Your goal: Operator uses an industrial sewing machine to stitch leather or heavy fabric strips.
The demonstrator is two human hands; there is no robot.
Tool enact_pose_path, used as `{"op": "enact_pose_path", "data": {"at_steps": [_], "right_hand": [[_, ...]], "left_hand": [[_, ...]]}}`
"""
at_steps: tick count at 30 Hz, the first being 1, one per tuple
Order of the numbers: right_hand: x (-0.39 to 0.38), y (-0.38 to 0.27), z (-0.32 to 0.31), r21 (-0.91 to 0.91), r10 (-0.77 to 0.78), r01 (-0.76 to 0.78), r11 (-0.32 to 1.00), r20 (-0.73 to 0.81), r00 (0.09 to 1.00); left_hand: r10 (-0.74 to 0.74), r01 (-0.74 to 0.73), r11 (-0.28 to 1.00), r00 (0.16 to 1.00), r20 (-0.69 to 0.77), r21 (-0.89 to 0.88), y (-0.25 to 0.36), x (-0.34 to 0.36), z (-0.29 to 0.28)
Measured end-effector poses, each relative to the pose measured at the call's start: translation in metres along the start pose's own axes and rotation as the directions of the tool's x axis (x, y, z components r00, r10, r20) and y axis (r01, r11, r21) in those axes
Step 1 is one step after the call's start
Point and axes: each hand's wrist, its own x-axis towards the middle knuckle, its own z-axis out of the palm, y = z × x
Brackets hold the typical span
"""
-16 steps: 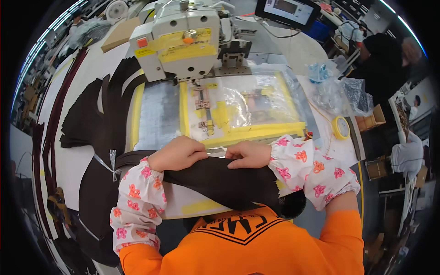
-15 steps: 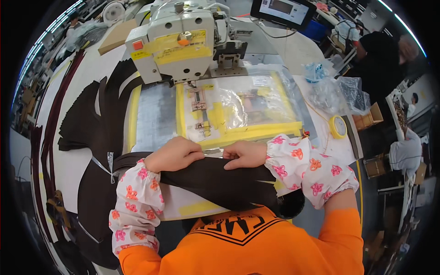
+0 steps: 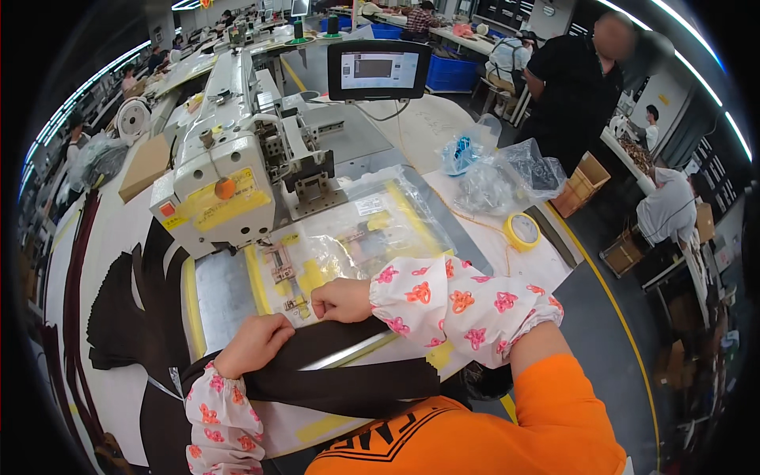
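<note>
A dark brown cloth piece (image 3: 324, 339) lies across the front of the work plate (image 3: 226, 289), under both of my hands. My left hand (image 3: 255, 344) is closed on its left part, fingers curled and thumb pressed in. Just to the right, my right hand (image 3: 344, 301) pinches the far edge of the same cloth beside the yellow-taped clear sheet (image 3: 368, 237). The fingertips of both hands are partly hidden. Nearer me, another dark cloth strip (image 3: 348, 388) stretches over the table edge. The sewing machine head (image 3: 222, 194) stands just beyond the plate.
More dark cloth pieces (image 3: 119, 317) are heaped at the left, tied with a pale strip (image 3: 165, 385). A yellow tape roll (image 3: 522, 230) and clear plastic bags (image 3: 499, 178) lie at the right. Behind stands a screen (image 3: 378, 70). A person in black (image 3: 574, 95) stands at the far right.
My view has swung up and to the right. Both hands have moved forward over the plate with the cloth edge, and the right one has closed into a pinch.
</note>
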Motion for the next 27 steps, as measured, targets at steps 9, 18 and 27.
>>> {"op": "enact_pose_path", "data": {"at_steps": [9,18,27], "right_hand": [[-0.005,-0.006,0.037,-0.054,-0.091,0.086,0.995,-0.086,0.992],[-0.042,0.045,-0.066,-0.159,0.320,-0.337,0.928,-0.124,0.939],[-0.016,-0.026,-0.008,-0.700,-0.470,0.134,0.701,-0.312,0.825]], "left_hand": [[0.130,-0.130,0.968,0.991,0.012,0.216,-0.011,0.003,0.005],[-0.023,0.052,0.997,0.888,-0.459,0.051,0.005,-0.017,-0.017],[-0.067,0.076,0.997,0.865,-0.497,-0.002,-0.010,-0.005,0.015]]}}
